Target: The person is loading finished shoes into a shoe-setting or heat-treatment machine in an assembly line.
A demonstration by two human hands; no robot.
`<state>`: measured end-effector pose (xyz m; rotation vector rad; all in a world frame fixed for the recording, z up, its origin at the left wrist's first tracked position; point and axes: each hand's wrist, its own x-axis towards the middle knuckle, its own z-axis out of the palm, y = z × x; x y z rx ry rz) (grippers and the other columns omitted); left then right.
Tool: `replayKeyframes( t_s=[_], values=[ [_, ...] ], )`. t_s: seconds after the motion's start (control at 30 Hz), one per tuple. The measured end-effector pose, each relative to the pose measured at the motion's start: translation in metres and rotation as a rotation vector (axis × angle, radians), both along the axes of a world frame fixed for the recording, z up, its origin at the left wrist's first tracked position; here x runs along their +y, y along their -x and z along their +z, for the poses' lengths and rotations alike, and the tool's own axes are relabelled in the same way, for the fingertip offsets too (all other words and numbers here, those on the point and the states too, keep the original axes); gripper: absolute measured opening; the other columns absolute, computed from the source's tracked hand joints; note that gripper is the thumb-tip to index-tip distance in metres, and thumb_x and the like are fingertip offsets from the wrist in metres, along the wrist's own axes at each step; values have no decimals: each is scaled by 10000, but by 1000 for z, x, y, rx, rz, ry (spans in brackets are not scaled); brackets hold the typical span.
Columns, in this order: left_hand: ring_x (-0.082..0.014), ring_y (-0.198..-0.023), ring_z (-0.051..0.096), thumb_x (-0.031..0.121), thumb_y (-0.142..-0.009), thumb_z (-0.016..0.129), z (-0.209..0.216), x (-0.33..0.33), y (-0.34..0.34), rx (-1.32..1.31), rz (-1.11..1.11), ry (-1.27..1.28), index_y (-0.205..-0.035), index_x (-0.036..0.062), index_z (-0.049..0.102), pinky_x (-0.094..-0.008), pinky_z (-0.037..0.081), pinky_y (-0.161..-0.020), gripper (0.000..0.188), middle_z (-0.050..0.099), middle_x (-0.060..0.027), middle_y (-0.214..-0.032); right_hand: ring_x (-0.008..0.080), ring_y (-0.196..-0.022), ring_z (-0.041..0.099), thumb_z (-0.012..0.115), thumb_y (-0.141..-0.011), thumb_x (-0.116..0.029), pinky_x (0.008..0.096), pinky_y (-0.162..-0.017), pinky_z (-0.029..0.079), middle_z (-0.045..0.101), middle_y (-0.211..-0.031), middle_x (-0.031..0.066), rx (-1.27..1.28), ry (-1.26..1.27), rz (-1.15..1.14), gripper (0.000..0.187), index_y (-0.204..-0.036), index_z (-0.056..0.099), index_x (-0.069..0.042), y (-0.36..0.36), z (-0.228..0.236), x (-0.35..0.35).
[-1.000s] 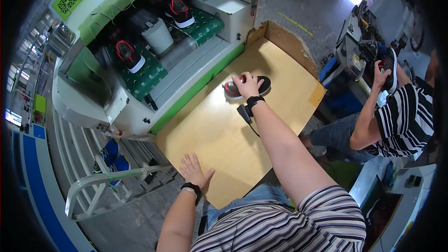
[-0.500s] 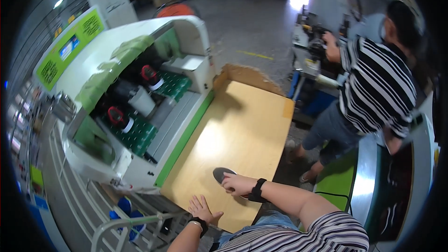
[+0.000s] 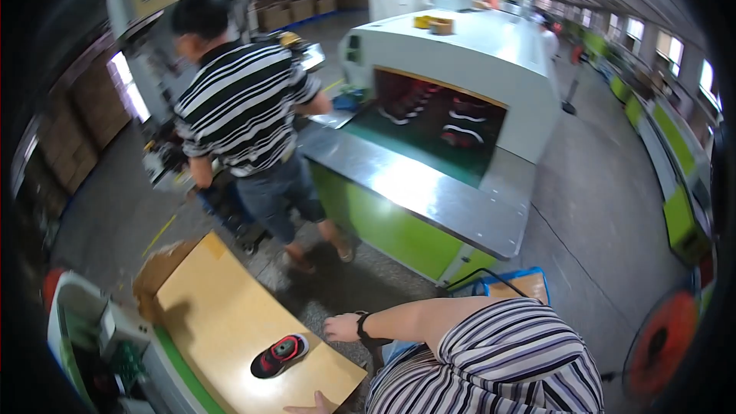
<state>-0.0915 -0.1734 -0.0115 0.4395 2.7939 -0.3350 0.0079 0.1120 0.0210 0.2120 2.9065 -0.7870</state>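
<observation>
A black sneaker with red trim and a pale sole (image 3: pixel 280 356) stands upright on the light wooden tabletop (image 3: pixel 215 310). Just beyond the tabletop's right edge, my right hand (image 3: pixel 341 327) hangs apart from the shoe. Its fingers are loosely curled, and I see nothing in them. My left hand (image 3: pixel 310 405) shows only in part at the bottom edge, with thumb and fingers spread over the near end of the tabletop. It holds nothing visible and is apart from the sneaker.
Ahead, a co-worker in a striped shirt (image 3: pixel 241 107) stands beside a metal-edged green conveyor (image 3: pixel 414 192). Several shoes sit in the white tunnel machine's opening (image 3: pixel 445 111). At lower left is a white and green machine (image 3: pixel 84 337); at right stands an orange fan (image 3: pixel 661 343).
My view has swung to the right. My right hand has let go of the shoe, which was tipped with its sole showing and now stands upright. My left hand has dropped toward the lower edge.
</observation>
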Motion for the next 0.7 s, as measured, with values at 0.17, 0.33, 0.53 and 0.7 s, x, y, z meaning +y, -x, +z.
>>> replayKeyframes(
  t_s=[0.17, 0.33, 0.53, 0.7],
  values=[
    [-532, -1328, 270, 796, -789, 390, 12, 46, 7, 5, -208, -56, -1481, 31, 227, -636, 270, -1037, 1044, 213, -351, -1476, 339, -986, 660, 595, -793, -374, 428, -823, 520, 678, -1050, 207, -532, 242, -546, 416, -1012, 712, -39, -174, -115, 64],
    [-534, -1334, 251, 807, -781, 383, 9, 53, 20, 20, -196, -83, -1485, 31, 204, -637, 255, -1042, 1062, 194, -353, -1479, 253, -951, 673, 631, -754, -162, 437, -744, 547, 706, -1024, 96, -931, 302, -937, 243, -956, 745, -91, -353, -182, 77],
    [-536, -1341, 227, 819, -771, 376, -9, 44, 15, 17, -121, -93, -1488, 31, 177, -638, 237, -1049, 1084, 172, -355, -1484, 338, -989, 653, 541, -819, -266, 451, -817, 507, 676, -1053, 208, -878, -6, -526, 343, -1000, 724, -39, -341, -97, 31],
    [-538, -1348, 208, 830, -762, 370, -11, 44, 2, -27, -137, -116, -1492, 32, 153, -639, 222, -1055, 1103, 153, -356, -1488, 381, -890, 653, 551, -779, -274, 470, -781, 507, 685, -896, 225, -595, 111, -741, 328, -839, 714, 4, -316, -93, 22]
  ],
)
